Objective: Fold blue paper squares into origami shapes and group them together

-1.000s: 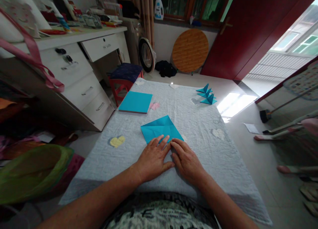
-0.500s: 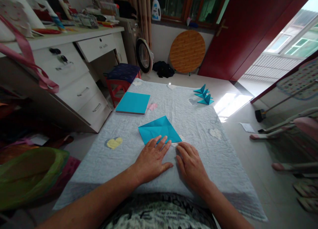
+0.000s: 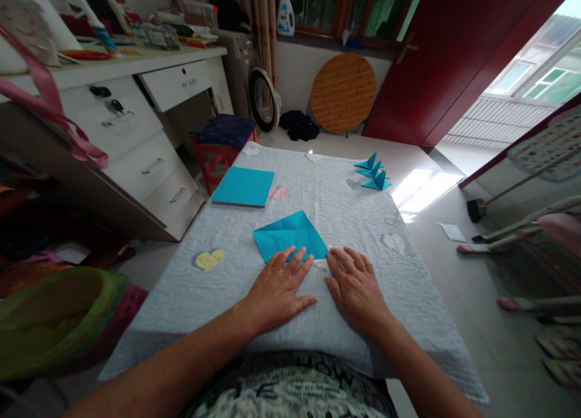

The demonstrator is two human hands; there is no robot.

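Observation:
A creased sheet of blue paper (image 3: 290, 231), partly folded, lies on the cloth-covered table (image 3: 236, 297) in front of me. My left hand (image 3: 284, 288) rests flat with its fingers apart, the fingertips pressing on the paper's near edge. Stretched out at the paper's right corner, my right hand (image 3: 356, 285) has its index fingertip on or against that corner, and its palm lies over the cloth. The paper's near edge is partly hidden under my left fingers.
A stack of blue paper (image 3: 245, 186) lies at the table's far left. Several folded blue paper shapes (image 3: 374, 173) stand at the far right. A red stool (image 3: 224, 137) is beyond the left edge, and a green-lined bin (image 3: 59, 315) stands at the left.
My right hand has shifted slightly right and flattened, its fingers spreading from a more curled pose at the paper's right corner. My left hand and the paper stay almost in place.

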